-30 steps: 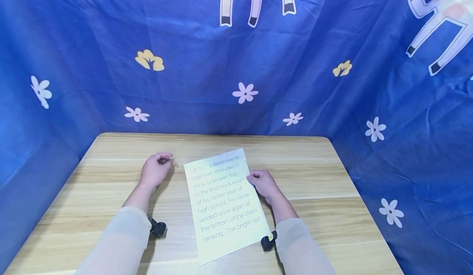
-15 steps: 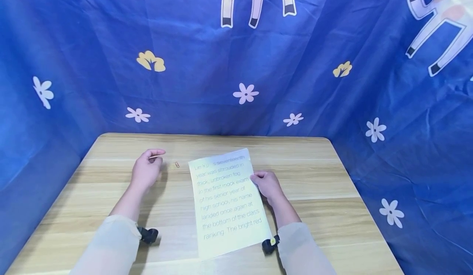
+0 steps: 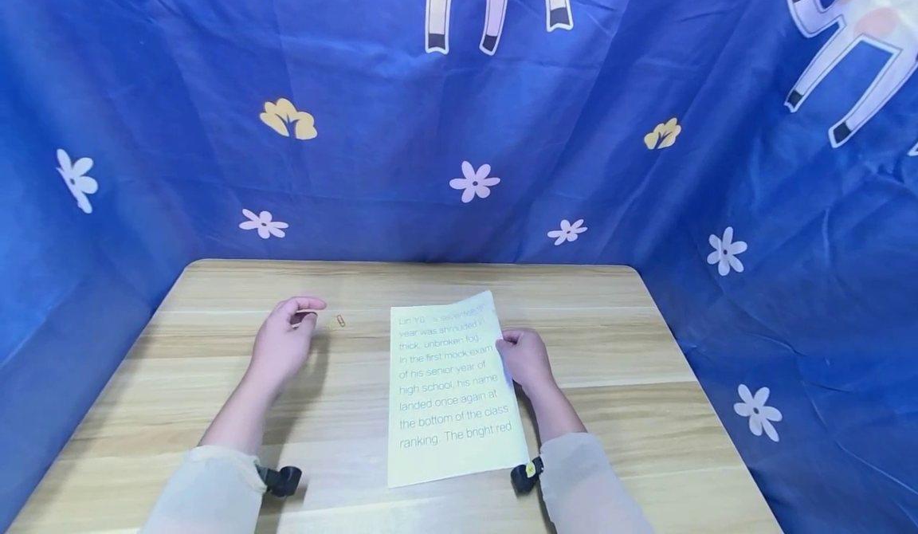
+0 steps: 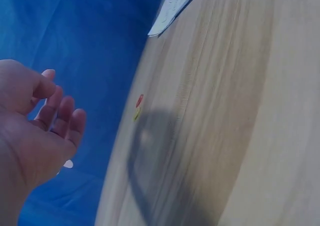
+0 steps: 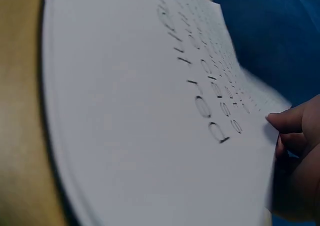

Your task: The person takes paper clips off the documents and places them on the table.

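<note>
A pale yellow printed sheet of paper (image 3: 448,394) lies on the wooden table (image 3: 610,343), its long side running away from me. My right hand (image 3: 526,359) pinches the sheet's right edge, thumb on top; in the right wrist view the thumb (image 5: 284,121) presses the paper (image 5: 140,110) beside the print. My left hand (image 3: 287,341) hovers just left of a small paper clip (image 3: 340,320), fingers loosely curled and holding nothing. The left wrist view shows that hand (image 4: 40,131) above the table, with two small clips (image 4: 138,105) beyond it and the paper's corner (image 4: 172,10) further off.
A blue cloth with flower prints (image 3: 473,179) hangs close behind and to both sides of the table. The table's far edge (image 3: 409,263) meets the cloth. Black wrist cameras (image 3: 281,480) sit on both forearms.
The sheet has slid right and turned straighter under my right hand. My left hand has drawn back left, away from the paper clip, which stays on the table.
</note>
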The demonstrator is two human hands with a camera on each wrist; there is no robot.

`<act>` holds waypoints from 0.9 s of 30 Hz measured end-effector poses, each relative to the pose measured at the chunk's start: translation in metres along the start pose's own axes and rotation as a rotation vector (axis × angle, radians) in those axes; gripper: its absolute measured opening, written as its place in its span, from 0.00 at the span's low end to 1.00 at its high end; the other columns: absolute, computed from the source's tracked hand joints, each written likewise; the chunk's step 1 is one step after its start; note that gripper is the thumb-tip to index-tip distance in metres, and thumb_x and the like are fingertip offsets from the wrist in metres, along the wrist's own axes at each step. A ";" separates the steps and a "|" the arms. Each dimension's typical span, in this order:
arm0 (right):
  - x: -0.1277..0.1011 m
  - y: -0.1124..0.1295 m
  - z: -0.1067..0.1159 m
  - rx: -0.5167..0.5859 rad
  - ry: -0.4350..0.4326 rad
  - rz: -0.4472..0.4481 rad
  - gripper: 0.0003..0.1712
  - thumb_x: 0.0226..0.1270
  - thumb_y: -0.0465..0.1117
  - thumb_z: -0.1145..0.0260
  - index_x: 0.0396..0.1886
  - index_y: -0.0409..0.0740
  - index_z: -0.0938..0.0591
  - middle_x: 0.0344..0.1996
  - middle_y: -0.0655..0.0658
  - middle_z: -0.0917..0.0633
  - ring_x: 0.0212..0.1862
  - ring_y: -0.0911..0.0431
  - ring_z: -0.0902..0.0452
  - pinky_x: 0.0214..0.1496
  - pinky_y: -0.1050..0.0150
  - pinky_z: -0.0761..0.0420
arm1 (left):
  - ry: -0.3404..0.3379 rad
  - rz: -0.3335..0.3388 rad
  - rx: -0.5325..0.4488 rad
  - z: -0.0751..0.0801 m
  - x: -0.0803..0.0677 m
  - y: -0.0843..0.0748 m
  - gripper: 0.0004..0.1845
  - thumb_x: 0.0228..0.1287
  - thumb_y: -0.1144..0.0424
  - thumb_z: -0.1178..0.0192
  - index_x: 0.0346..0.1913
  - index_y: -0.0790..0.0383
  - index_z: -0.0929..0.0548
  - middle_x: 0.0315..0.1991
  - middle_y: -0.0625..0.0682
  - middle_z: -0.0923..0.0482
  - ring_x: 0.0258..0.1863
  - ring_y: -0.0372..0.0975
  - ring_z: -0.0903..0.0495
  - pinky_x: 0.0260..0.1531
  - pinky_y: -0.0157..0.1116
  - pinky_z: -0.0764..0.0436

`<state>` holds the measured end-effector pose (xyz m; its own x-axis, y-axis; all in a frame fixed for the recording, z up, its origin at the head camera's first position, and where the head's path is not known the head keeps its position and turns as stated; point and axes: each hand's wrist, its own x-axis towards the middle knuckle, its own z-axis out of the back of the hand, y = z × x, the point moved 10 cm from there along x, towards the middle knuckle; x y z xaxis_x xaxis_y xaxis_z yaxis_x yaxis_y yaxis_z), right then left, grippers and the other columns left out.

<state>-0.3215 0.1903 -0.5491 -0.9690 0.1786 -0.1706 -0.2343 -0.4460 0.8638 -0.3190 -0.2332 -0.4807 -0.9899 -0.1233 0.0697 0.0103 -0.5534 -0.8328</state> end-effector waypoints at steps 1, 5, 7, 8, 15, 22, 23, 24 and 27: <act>-0.001 0.001 0.001 -0.019 -0.013 0.008 0.17 0.76 0.36 0.34 0.59 0.36 0.11 0.47 0.38 0.07 0.47 0.48 0.12 0.57 0.50 0.12 | -0.003 -0.010 0.005 0.001 -0.002 -0.002 0.17 0.85 0.65 0.51 0.64 0.64 0.18 0.70 0.64 0.24 0.68 0.56 0.23 0.66 0.55 0.22; -0.002 0.004 0.002 -0.115 -0.060 0.042 0.20 0.74 0.37 0.31 0.63 0.39 0.13 0.52 0.39 0.08 0.51 0.46 0.12 0.58 0.49 0.12 | -0.020 -0.057 0.021 0.002 -0.010 -0.009 0.15 0.83 0.67 0.50 0.62 0.65 0.17 0.67 0.65 0.24 0.66 0.57 0.21 0.67 0.57 0.20; -0.003 0.005 0.003 -0.165 -0.079 0.053 0.22 0.73 0.37 0.30 0.64 0.40 0.15 0.54 0.39 0.08 0.52 0.46 0.11 0.56 0.49 0.12 | -0.023 -0.078 0.033 0.001 -0.013 -0.011 0.15 0.82 0.67 0.49 0.61 0.66 0.16 0.65 0.66 0.24 0.65 0.58 0.20 0.66 0.59 0.18; -0.004 0.005 0.003 -0.190 -0.087 0.056 0.23 0.72 0.37 0.30 0.65 0.40 0.15 0.55 0.39 0.08 0.52 0.45 0.11 0.56 0.49 0.11 | -0.023 -0.083 0.031 0.000 -0.015 -0.012 0.15 0.82 0.67 0.48 0.60 0.67 0.16 0.65 0.66 0.24 0.64 0.58 0.20 0.66 0.59 0.18; -0.005 0.007 0.001 -0.350 -0.123 0.086 0.26 0.70 0.38 0.27 0.67 0.40 0.17 0.56 0.36 0.08 0.55 0.40 0.10 0.60 0.45 0.12 | -0.020 -0.094 0.011 -0.012 -0.019 -0.020 0.14 0.81 0.67 0.46 0.59 0.67 0.15 0.64 0.66 0.23 0.64 0.59 0.18 0.66 0.59 0.17; -0.006 0.009 0.002 -0.355 -0.123 0.107 0.24 0.72 0.41 0.28 0.65 0.39 0.17 0.62 0.36 0.11 0.64 0.37 0.14 0.68 0.42 0.15 | -0.007 -0.101 0.006 -0.024 -0.019 -0.027 0.13 0.80 0.67 0.46 0.57 0.66 0.15 0.64 0.66 0.23 0.64 0.58 0.19 0.67 0.59 0.18; -0.007 0.010 0.004 -0.347 -0.122 0.109 0.23 0.73 0.42 0.29 0.65 0.40 0.16 0.62 0.36 0.11 0.65 0.37 0.15 0.69 0.42 0.16 | -0.005 -0.102 0.011 -0.025 -0.020 -0.028 0.13 0.80 0.67 0.46 0.57 0.66 0.15 0.65 0.66 0.23 0.63 0.58 0.19 0.66 0.59 0.18; -0.009 0.012 0.006 -0.341 -0.117 0.112 0.22 0.75 0.43 0.30 0.64 0.41 0.16 0.61 0.36 0.11 0.64 0.37 0.15 0.68 0.42 0.15 | -0.002 -0.103 0.022 -0.026 -0.020 -0.029 0.12 0.80 0.66 0.46 0.56 0.64 0.15 0.65 0.65 0.23 0.63 0.58 0.19 0.65 0.60 0.18; -0.015 0.026 0.017 -0.349 -0.076 0.120 0.20 0.79 0.48 0.35 0.63 0.44 0.15 0.55 0.38 0.09 0.56 0.41 0.12 0.61 0.43 0.13 | -0.004 -0.123 0.083 -0.025 -0.022 -0.037 0.12 0.80 0.65 0.45 0.56 0.62 0.14 0.67 0.65 0.24 0.57 0.59 0.17 0.60 0.60 0.17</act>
